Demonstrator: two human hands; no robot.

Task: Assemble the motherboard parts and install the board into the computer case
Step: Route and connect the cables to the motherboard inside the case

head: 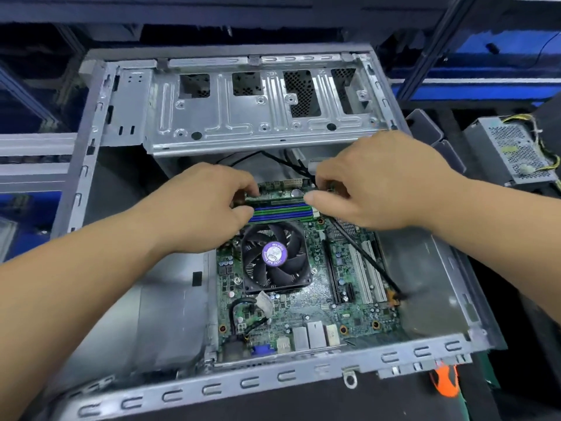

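Board [303,302] sits in the case [252,381]. I have both hands at its far end, on the RAM stick [280,199]. Left hand [200,211]: fingers curled, pinching the stick's left end. Right hand [373,183]: thumb and fingers pinching its right end. Blue slots [280,214] lie just nearer than my fingertips; fan [274,256] nearer again. Black cable [364,256] runs from under the right hand.

case [303,378]: matt grey metal | fan [274,256]: blk plastic, glossy sticker

Fan sticker [274,253] print too blurred
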